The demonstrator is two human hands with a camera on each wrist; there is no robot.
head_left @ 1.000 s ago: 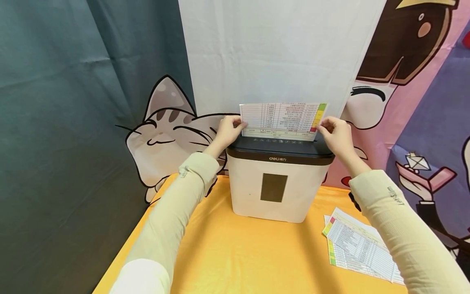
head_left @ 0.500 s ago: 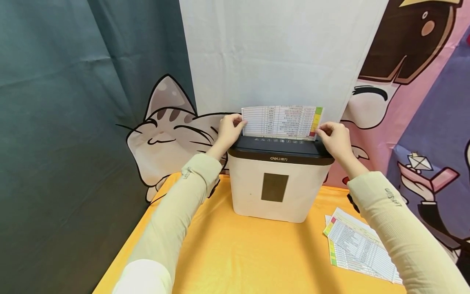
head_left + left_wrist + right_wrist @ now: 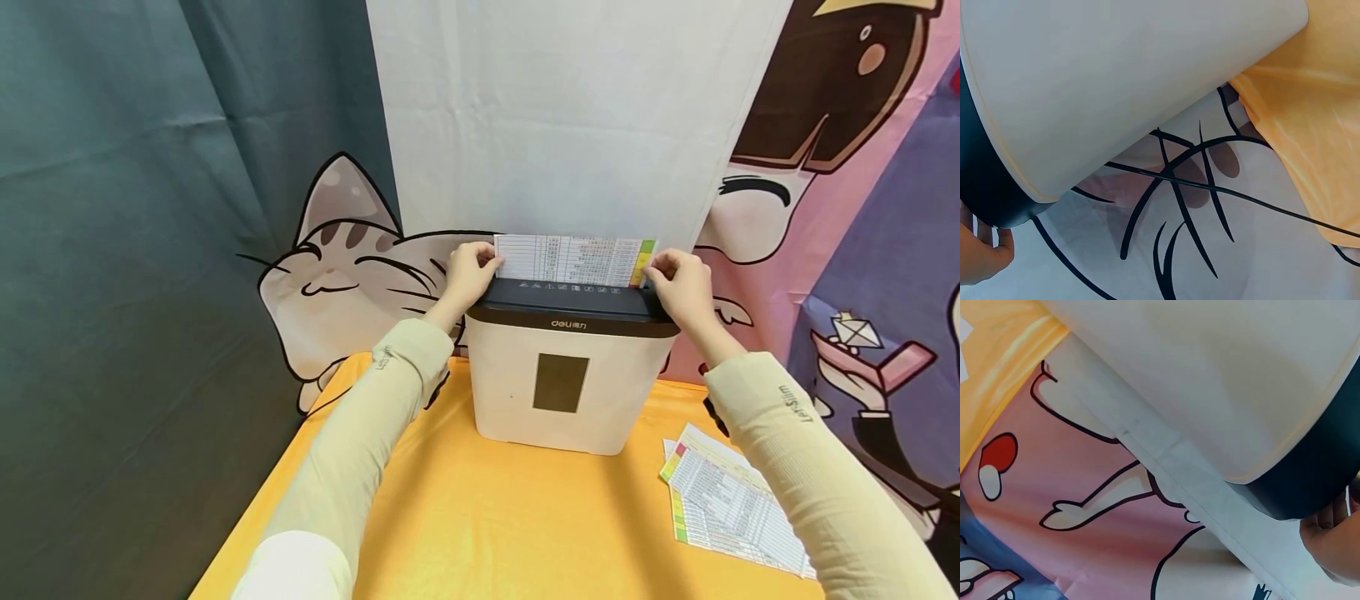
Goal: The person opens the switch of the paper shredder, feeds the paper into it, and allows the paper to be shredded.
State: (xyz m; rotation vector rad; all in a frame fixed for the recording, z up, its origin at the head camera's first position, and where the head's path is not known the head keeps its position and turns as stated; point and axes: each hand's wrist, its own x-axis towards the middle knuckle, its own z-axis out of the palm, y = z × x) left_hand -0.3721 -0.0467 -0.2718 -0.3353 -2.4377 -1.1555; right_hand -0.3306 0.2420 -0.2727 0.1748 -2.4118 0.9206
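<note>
A printed sheet of paper [image 3: 570, 260] with a green and yellow strip down its right side stands upright in the top slot of a paper shredder [image 3: 502, 383]. Its lower part is hidden inside. My left hand [image 3: 471, 273] pinches the sheet's left edge, just above the dark lid. At the opposite edge, the thumb and fingers of my right hand [image 3: 686, 287] pinch the coloured strip. In the left wrist view, part of the left hand [image 3: 984, 253] shows behind the lid. The right wrist view shows the right hand [image 3: 1335, 540] partly, beside the lid's end.
Several printed sheets [image 3: 735, 500] lie overlapped on the yellow tablecloth [image 3: 510, 525], right of the shredder and partly under the right forearm. A black cord [image 3: 1260, 200] runs past the shredder's left side. A cartoon-printed curtain [image 3: 562, 108] hangs close behind.
The sheet has sunk steadily into the shredder, so less of it stands above the lid. My right hand has lowered slightly along with it; the left hand stays at the left edge.
</note>
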